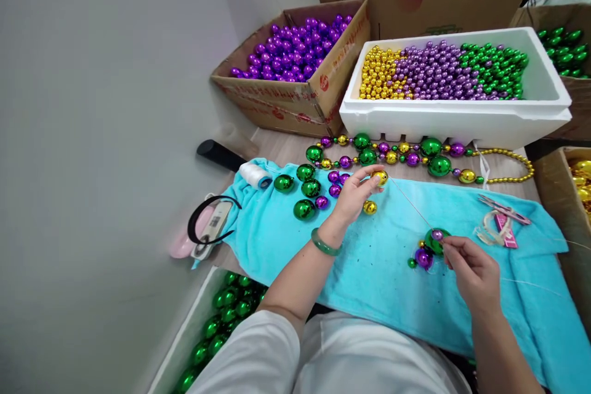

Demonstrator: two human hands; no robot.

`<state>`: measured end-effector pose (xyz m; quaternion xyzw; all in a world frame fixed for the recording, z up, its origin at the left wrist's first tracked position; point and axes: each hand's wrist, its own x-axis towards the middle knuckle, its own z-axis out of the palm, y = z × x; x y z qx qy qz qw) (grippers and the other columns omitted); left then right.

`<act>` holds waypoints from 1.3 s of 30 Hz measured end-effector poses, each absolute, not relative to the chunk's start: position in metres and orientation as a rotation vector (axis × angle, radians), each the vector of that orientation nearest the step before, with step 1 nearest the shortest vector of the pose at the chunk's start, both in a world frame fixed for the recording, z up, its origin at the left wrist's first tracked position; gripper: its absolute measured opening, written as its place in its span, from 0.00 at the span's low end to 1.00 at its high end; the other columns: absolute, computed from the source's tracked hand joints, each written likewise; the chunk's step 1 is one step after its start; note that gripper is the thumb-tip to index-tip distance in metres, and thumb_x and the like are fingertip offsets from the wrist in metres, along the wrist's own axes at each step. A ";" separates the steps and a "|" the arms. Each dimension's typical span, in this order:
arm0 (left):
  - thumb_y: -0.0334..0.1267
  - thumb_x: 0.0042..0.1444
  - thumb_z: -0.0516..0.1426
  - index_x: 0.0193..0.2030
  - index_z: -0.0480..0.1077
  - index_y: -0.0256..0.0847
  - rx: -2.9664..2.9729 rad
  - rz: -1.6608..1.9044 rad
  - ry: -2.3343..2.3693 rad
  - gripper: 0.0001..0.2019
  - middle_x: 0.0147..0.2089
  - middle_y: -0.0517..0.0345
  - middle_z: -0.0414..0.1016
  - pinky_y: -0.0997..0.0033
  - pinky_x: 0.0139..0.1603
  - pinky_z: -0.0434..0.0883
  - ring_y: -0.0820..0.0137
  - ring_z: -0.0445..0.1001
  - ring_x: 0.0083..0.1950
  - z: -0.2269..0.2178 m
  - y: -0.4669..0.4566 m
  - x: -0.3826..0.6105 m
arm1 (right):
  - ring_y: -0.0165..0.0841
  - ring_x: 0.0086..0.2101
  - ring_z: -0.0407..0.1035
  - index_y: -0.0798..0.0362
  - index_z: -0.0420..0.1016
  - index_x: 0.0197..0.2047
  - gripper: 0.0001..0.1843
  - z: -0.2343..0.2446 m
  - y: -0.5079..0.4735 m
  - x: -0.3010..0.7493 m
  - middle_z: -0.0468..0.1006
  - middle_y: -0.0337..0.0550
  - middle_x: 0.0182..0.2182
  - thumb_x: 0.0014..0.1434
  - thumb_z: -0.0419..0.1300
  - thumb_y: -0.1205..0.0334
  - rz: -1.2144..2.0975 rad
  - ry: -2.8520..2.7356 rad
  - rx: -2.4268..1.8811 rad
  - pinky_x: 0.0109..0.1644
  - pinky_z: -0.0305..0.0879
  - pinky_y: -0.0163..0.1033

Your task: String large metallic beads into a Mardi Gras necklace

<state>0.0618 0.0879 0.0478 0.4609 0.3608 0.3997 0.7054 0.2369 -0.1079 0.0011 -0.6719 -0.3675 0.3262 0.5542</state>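
Observation:
My left hand, a green bangle on its wrist, pinches a gold bead above the turquoise towel. A thin thread runs from that bead down to my right hand, whose fingers are pinched on the thread's end beside a small purple bead. A strung cluster of green, purple and gold beads lies on the towel just left of my right hand. Loose green and purple beads and another gold bead lie near my left hand.
A finished bead necklace lies behind the towel. A white foam box holds gold, purple and green beads; a cardboard box holds purple ones. A thread spool, pink snips and a box of green beads lie around.

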 end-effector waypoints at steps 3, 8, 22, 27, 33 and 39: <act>0.42 0.49 0.65 0.46 0.76 0.42 1.031 0.904 0.802 0.17 0.44 0.55 0.76 0.70 0.44 0.71 0.72 0.72 0.43 0.048 0.088 0.061 | 0.28 0.22 0.59 0.53 0.77 0.36 0.09 0.001 -0.107 0.237 0.68 0.36 0.20 0.57 0.62 0.56 0.798 -0.872 -1.594 0.25 0.56 0.35; 0.39 0.50 0.64 0.50 0.74 0.44 1.124 0.941 0.778 0.19 0.48 0.55 0.75 0.71 0.45 0.70 0.73 0.71 0.44 0.043 0.089 0.058 | 0.28 0.22 0.60 0.53 0.78 0.36 0.10 -0.002 -0.108 0.238 0.69 0.37 0.21 0.57 0.63 0.55 0.809 -0.879 -1.623 0.25 0.57 0.35; 0.37 0.50 0.65 0.52 0.71 0.41 0.788 0.901 0.673 0.21 0.44 0.55 0.74 0.72 0.45 0.69 0.73 0.73 0.42 0.055 0.066 0.066 | 0.29 0.22 0.62 0.52 0.78 0.36 0.09 -0.002 -0.105 0.233 0.71 0.37 0.22 0.58 0.61 0.56 0.795 -0.963 -1.628 0.25 0.59 0.34; 0.33 0.47 0.66 0.50 0.72 0.38 0.559 0.850 0.603 0.21 0.41 0.56 0.75 0.73 0.43 0.70 0.74 0.74 0.40 0.061 0.060 0.067 | 0.29 0.23 0.64 0.52 0.78 0.37 0.09 -0.007 -0.105 0.229 0.72 0.37 0.22 0.58 0.62 0.56 0.824 -0.940 -1.589 0.26 0.60 0.34; 0.35 0.45 0.68 0.47 0.73 0.40 0.540 0.847 0.536 0.20 0.43 0.56 0.75 0.70 0.47 0.70 0.71 0.75 0.44 0.066 0.052 0.069 | 0.29 0.22 0.64 0.53 0.77 0.35 0.09 -0.001 -0.101 0.231 0.70 0.37 0.20 0.56 0.62 0.56 0.858 -0.873 -1.508 0.24 0.61 0.34; 0.37 0.44 0.69 0.45 0.75 0.40 0.729 0.880 0.494 0.20 0.46 0.53 0.76 0.71 0.45 0.69 0.71 0.74 0.43 0.074 0.047 0.067 | 0.29 0.22 0.64 0.53 0.78 0.35 0.08 -0.007 -0.098 0.238 0.70 0.38 0.20 0.55 0.64 0.57 0.864 -0.867 -1.476 0.23 0.60 0.34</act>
